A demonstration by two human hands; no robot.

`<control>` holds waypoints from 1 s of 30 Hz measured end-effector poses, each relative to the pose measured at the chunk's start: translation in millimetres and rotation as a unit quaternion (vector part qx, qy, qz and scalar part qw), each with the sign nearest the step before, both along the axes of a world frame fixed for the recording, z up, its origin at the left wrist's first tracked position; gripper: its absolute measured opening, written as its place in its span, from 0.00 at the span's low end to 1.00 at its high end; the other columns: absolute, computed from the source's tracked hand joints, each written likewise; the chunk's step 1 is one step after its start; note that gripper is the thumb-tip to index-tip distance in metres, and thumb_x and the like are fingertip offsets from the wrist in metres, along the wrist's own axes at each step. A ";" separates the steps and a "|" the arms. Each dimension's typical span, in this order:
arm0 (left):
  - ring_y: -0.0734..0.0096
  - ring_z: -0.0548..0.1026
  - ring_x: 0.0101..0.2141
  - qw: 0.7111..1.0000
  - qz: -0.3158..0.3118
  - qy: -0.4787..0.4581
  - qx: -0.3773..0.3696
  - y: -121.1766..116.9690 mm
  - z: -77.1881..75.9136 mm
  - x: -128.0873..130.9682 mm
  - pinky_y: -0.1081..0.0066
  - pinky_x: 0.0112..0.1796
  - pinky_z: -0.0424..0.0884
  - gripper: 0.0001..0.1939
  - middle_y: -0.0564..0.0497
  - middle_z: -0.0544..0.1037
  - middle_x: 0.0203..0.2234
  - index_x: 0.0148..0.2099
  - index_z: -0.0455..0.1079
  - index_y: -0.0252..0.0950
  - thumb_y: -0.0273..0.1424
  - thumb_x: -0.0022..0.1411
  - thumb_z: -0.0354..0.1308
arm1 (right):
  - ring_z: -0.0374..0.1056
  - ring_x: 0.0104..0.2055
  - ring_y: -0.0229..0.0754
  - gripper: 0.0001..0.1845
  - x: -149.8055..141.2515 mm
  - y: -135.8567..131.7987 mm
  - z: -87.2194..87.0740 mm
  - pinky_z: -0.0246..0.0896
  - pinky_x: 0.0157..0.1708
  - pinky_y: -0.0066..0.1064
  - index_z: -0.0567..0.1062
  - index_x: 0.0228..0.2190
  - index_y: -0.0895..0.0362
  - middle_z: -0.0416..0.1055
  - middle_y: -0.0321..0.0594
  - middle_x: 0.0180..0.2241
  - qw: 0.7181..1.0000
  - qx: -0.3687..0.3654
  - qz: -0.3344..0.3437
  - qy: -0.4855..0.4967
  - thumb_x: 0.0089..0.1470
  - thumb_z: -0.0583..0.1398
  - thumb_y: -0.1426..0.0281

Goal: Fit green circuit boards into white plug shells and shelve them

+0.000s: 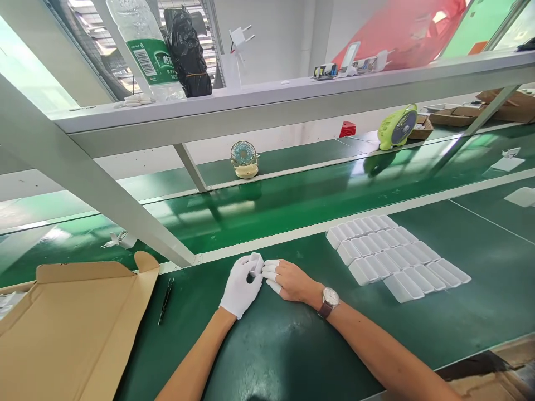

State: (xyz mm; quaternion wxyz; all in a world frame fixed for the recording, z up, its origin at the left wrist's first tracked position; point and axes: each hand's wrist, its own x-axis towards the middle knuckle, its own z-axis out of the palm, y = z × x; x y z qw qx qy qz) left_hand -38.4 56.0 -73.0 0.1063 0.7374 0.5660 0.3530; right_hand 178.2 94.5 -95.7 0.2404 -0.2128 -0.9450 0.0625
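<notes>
My left hand point(242, 287), in a white glove, is closed around a small white plastic casing point(256, 263) just above the green bench top. Close on its right, my right hand point(288, 279) has white finger cots on several fingers and a watch at the wrist. Its fingertips are bunched together against the casing's right side; whether they pinch some small part is hidden. Further right, several white plastic casings point(388, 253) lie in slanted rows on the bench. Black tweezers point(166, 301) rest to the left of my hands.
An open cardboard box point(71, 328) takes up the left side. A slanted metal post point(104, 184) carries a shelf point(267, 100) with a bottle point(150, 55). Behind the bench runs a green conveyor belt point(284, 206). Beyond it stand a small fan point(244, 160) and a green fan point(397, 128).
</notes>
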 end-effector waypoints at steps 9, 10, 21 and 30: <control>0.51 0.74 0.49 0.970 0.218 -0.053 0.093 13.4 4.9 -40.0 0.53 0.50 0.70 0.15 0.42 0.77 0.38 0.26 0.63 0.39 0.37 0.64 0.57 | 0.64 0.64 0.46 0.18 0.5 -5.8 12.9 0.60 0.63 0.40 0.75 0.55 0.55 0.76 0.44 0.54 0.998 -0.036 0.024 0.034 0.68 0.56 0.66; 0.52 0.74 0.49 0.970 0.218 -0.059 0.089 13.2 4.8 -41.3 0.54 0.49 0.70 0.16 0.43 0.77 0.37 0.25 0.63 0.39 0.38 0.63 0.57 | 0.64 0.65 0.45 0.18 2.5 -3.8 15.1 0.59 0.64 0.39 0.75 0.56 0.54 0.75 0.42 0.55 0.998 -0.052 0.030 0.025 0.68 0.56 0.65; 0.60 0.75 0.47 0.936 0.268 -0.202 0.109 13.8 15.2 -55.4 0.63 0.47 0.71 0.15 0.46 0.78 0.44 0.38 0.74 0.38 0.43 0.67 0.55 | 0.52 0.71 0.57 0.28 12.7 10.8 24.0 0.43 0.70 0.56 0.65 0.63 0.66 0.61 0.61 0.65 0.978 -0.081 -0.191 -0.031 0.69 0.51 0.62; 0.65 0.76 0.43 0.881 0.322 -0.270 0.216 4.3 46.8 -107.0 0.67 0.45 0.72 0.14 0.46 0.78 0.40 0.35 0.68 0.38 0.42 0.68 0.53 | 0.53 0.71 0.47 0.23 -117.2 -93.2 21.1 0.34 0.72 0.49 0.72 0.58 0.50 0.66 0.44 0.64 0.948 -0.034 0.307 -0.078 0.65 0.59 0.57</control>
